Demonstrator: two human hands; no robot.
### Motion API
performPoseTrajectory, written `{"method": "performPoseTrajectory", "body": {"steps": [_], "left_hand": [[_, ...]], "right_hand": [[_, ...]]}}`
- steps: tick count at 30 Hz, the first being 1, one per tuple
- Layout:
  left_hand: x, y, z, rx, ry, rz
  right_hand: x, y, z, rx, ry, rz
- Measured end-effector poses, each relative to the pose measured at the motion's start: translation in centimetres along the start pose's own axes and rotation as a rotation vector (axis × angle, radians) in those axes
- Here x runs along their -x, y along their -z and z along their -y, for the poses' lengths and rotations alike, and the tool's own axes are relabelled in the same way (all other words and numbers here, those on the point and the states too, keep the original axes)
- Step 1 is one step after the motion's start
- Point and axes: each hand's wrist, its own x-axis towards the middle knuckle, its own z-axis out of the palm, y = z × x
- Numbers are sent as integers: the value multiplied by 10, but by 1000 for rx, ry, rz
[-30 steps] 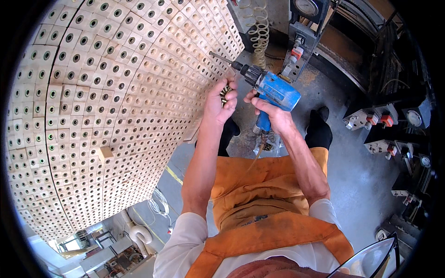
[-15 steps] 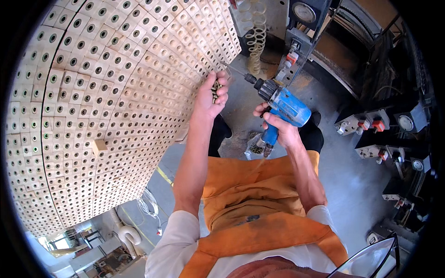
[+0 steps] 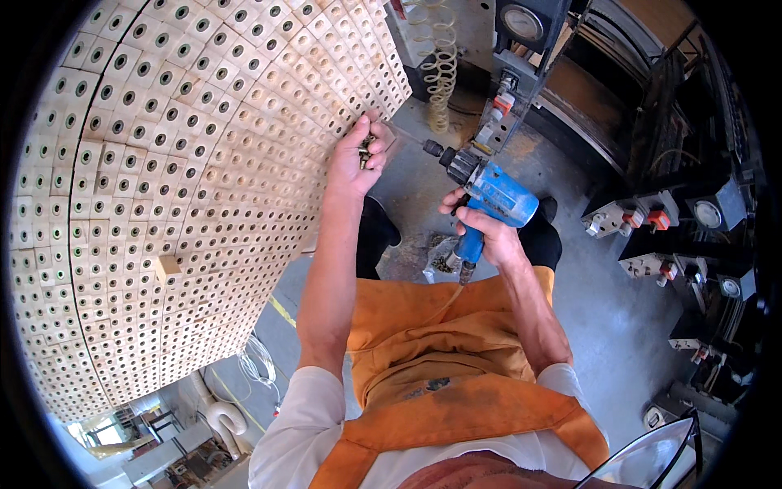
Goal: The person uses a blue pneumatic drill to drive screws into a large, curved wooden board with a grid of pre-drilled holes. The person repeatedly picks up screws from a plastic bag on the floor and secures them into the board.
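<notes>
Small brass-coloured metal pieces, like threaded inserts (image 3: 364, 155), lie in the curled fingers of my left hand (image 3: 350, 171). Its thumb and fingertips are up against the near edge of a wall of pale wooden blocks (image 3: 269, 138); whether they pinch a piece there is hidden. My right hand (image 3: 491, 235) grips a blue air-powered drill (image 3: 507, 196) by its handle. The drill's chuck points up and left toward my left hand, and its thin bit is blurred beside those fingers. Many blocks carry dark-ringed metal inserts in their holes; others show bare holes.
One loose wooden block (image 3: 168, 269) sticks out from the wall. A clear bag of small metal pieces (image 3: 441, 261) is on the floor by my feet. A coiled hose (image 3: 441, 73) hangs ahead. Machinery with gauges (image 3: 707, 213) lines the right; a white cable (image 3: 258, 361) lies lower left.
The whole view has shifted slightly left. My left thumb has stretched up toward the blocks. The drill stays in my right hand, its bit now less distinct beside the left fingers.
</notes>
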Motion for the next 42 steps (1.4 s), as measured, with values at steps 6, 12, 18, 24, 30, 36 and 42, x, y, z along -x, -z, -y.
{"method": "performPoseTrajectory", "body": {"steps": [6, 12, 18, 24, 30, 36, 42], "left_hand": [[0, 0, -4, -92, 59, 99], [2, -17, -5, -399, -10, 4], [-25, -19, 0, -131, -100, 28], [-34, -13, 6, -4, -125, 75], [-35, -7, 11, 71, -141, 85], [-26, -5, 7, 105, -67, 90], [-6, 16, 27, 206, 113, 76]], "right_hand": [[-4, 6, 4, -47, -48, 47], [-2, 6, 9, 232, 36, -5], [-25, -19, 6, 211, 114, -29], [-45, -23, 10, 78, 103, -22], [-46, -20, 7, -17, 65, 8], [-49, -31, 6, 21, 90, -8], [-50, -32, 15, 150, 75, -37]]}}
